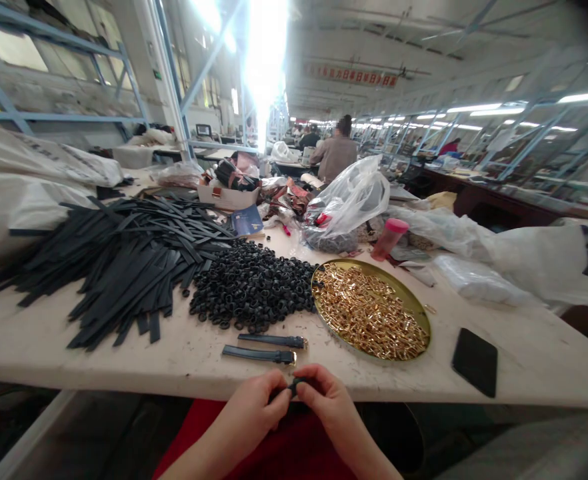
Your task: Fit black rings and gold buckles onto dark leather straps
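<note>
At the table's front edge, my left hand (254,403) and my right hand (331,400) meet, fingers pinched on a small dark strap (295,385). Most of that strap is covered by my fingers. Just beyond lie two short dark straps with gold buckles: the nearer strap (257,353) and the farther strap (269,340). A heap of small black loops (254,287) sits behind them. To the right, a round gold tray (414,297) holds many small gold metal buckle parts (369,310). Long dark strips (129,267) are piled on the left.
A black phone (475,362) lies on the table (539,360) at the right. Behind the tray stand a pink-lidded jar (390,239) and a clear plastic bag (349,207). A blue booklet (247,221) lies behind the loops. A person (337,157) sits farther back.
</note>
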`<state>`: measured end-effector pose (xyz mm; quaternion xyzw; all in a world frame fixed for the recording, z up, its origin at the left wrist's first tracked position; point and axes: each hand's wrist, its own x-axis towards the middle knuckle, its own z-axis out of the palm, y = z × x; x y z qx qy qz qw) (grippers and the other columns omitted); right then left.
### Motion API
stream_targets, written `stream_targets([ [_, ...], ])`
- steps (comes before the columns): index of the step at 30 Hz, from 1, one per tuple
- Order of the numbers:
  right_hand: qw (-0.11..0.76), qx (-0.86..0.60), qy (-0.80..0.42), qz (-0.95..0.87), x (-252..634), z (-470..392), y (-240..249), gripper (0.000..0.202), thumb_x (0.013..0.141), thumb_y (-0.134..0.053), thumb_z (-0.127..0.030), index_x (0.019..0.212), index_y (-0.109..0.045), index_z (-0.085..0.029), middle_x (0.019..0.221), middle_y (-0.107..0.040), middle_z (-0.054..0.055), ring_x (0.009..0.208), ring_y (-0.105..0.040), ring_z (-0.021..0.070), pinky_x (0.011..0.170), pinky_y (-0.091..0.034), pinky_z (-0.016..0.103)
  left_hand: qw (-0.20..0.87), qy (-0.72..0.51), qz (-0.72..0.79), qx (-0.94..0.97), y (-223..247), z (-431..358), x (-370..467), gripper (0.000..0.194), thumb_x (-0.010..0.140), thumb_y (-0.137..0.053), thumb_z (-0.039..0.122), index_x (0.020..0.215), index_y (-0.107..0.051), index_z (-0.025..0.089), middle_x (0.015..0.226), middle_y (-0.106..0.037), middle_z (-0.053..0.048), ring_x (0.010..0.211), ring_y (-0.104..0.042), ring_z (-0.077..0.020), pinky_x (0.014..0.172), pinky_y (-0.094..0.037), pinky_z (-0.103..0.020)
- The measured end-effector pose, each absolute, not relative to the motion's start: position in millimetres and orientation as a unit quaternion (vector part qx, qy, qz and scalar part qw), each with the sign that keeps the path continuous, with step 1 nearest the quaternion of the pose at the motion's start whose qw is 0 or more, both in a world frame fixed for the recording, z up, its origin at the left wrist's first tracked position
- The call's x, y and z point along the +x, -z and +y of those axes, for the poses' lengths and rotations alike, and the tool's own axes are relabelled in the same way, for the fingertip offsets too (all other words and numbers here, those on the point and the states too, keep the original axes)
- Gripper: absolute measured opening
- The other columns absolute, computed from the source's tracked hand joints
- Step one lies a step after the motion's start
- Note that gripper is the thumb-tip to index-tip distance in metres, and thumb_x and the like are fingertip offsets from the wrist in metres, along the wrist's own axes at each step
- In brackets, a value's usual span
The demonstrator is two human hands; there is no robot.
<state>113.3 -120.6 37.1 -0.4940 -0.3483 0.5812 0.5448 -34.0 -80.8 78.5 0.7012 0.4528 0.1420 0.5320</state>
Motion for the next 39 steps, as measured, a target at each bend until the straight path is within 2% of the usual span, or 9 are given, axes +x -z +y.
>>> stream_targets([
  [3,0.539,-0.485,-0.589,-0.357,117,-121,-38,0.026,0.061,-0.072,-0.034,0.079,-0.06,-0.019,0.071,-0.061,-0.003,0.067,-0.054,0.0127,0.065,-0.041,0.025,0.593,-0.107,0.425,0.676,-81,-80,-34,0.02,0.078,-0.039,0.034,0.08,-0.048,0.016,0.055,-0.049,0.004,0.041,-0.041,-0.008,0.041,-0.029,-0.018],
  [7,0.559,-0.473,-0.604,-0.315,109,-117,-36,0.026,0.064,-0.069,-0.034,0.082,-0.057,-0.019,0.074,-0.059,-0.003,0.07,-0.054,0.0122,0.068,-0.041,0.024,0.686,-0.11,0.398,0.6,-65,-80,-31,0.052,0.079,-0.037,0.051,0.119,-0.034,0.018,0.056,-0.046,0.005,0.038,-0.035,-0.0082,0.037,-0.024,-0.018],
  [11,0.545,-0.467,-0.584,-0.379,109,-106,-30,0.047,0.064,-0.068,-0.039,0.104,-0.048,-0.022,0.084,-0.061,0.0,0.079,-0.057,0.0161,0.072,-0.043,0.028,0.683,-0.206,0.418,0.563,-43,-70,-29,0.061,0.074,-0.039,0.064,0.116,-0.041,0.02,0.06,-0.046,0.003,0.043,-0.027,-0.0081,0.041,-0.022,-0.019],
  [14,0.446,-0.609,-0.357,-0.55,148,-79,-37,0.042,0.076,-0.057,-0.034,0.113,-0.044,-0.021,0.082,-0.06,0.002,0.075,-0.057,0.017,0.069,-0.043,0.03,0.664,-0.216,0.447,0.559,-36,-58,-30,0.052,0.074,-0.041,0.063,0.098,-0.052,0.019,0.064,-0.046,0.002,0.051,-0.033,-0.0104,0.047,-0.03,-0.02],
  [17,0.239,-0.744,-0.003,-0.624,207,-38,-47,0.015,0.083,-0.044,-0.022,0.092,-0.056,-0.018,0.086,-0.06,0.008,0.078,-0.056,0.0187,0.07,-0.041,0.03,0.644,-0.215,0.457,0.575,-36,-47,-29,0.044,0.075,-0.04,0.059,0.082,-0.055,0.019,0.067,-0.047,0.001,0.06,-0.042,-0.0138,0.056,-0.037,-0.021],
  [20,0.175,-0.76,0.05,-0.624,247,-3,-47,0.011,0.078,-0.049,-0.016,0.071,-0.057,-0.017,0.075,-0.06,0.009,0.07,-0.056,0.0208,0.063,-0.038,0.031,0.61,-0.218,0.458,0.609,-39,-39,-24,0.034,0.077,-0.041,0.05,0.075,-0.055,0.019,0.07,-0.051,0.0,0.07,-0.047,-0.0174,0.067,-0.038,-0.023],
  [30,0.187,-0.733,-0.007,-0.654,232,-9,-52,0.011,0.075,-0.047,-0.015,0.066,-0.052,-0.019,0.069,-0.058,0.004,0.063,-0.054,0.0159,0.059,-0.039,0.027,0.538,-0.189,0.441,0.694,-55,-15,19,0.022,0.081,-0.034,0.029,0.065,-0.044,0.02,0.056,-0.043,0.003,0.058,-0.043,-0.0139,0.052,-0.027,-0.022],
  [36,0.412,-0.623,-0.408,-0.525,187,-53,-65,0.017,0.075,-0.054,-0.034,0.07,-0.047,-0.019,0.061,-0.055,-0.002,0.057,-0.053,0.0131,0.053,-0.042,0.025,0.463,-0.2,0.446,0.739,-53,-23,25,0.021,0.08,-0.036,0.025,0.062,-0.046,0.018,0.054,-0.043,0.003,0.054,-0.042,-0.0124,0.052,-0.024,-0.023],
  [39,0.463,-0.565,-0.511,-0.453,172,-72,-65,0.028,0.072,-0.059,-0.045,0.07,-0.051,-0.017,0.064,-0.058,0.0,0.06,-0.055,0.0131,0.056,-0.044,0.026,0.472,-0.199,0.442,0.736,-57,-38,15,0.021,0.08,-0.036,0.025,0.064,-0.048,0.018,0.058,-0.046,0.002,0.058,-0.043,-0.0129,0.054,-0.027,-0.022],
])
